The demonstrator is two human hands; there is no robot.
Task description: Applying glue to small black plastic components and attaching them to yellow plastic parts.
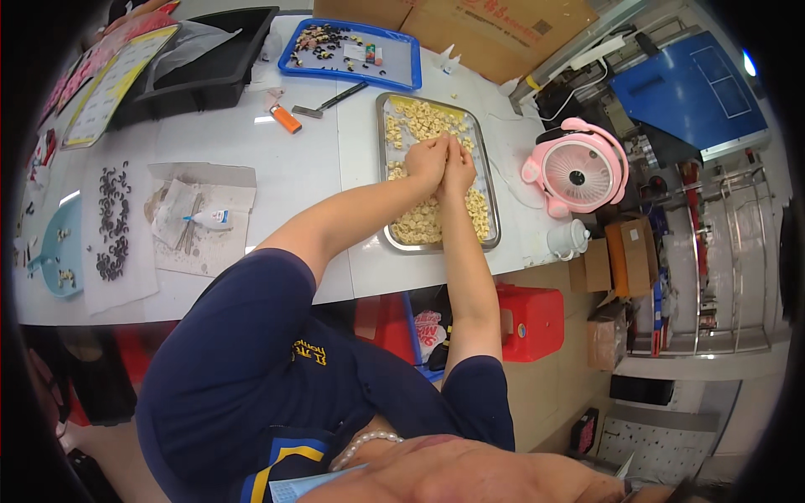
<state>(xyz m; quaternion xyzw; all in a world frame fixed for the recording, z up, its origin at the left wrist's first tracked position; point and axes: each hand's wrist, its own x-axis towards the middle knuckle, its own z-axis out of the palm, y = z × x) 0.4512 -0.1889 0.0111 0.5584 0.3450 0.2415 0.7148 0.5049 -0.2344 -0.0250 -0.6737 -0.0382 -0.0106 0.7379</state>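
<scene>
Curling over blocky cream pieces (417,226), your hands (428,161) hide any hold; the metal tray's (495,220) length runs near edge to far.

the small pieces (418,225) are pale yellow, the fan (580,172) pink.

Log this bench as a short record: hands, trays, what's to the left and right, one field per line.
Left hand: over the metal tray, fingertips close to the right hand's
Right hand: beside it; anything held is hidden
Metal tray: many small cream pieces
Blue tray: farther back, dark and pale bits
Left side: white bottle on cardboard
Right side: pink fan
</scene>
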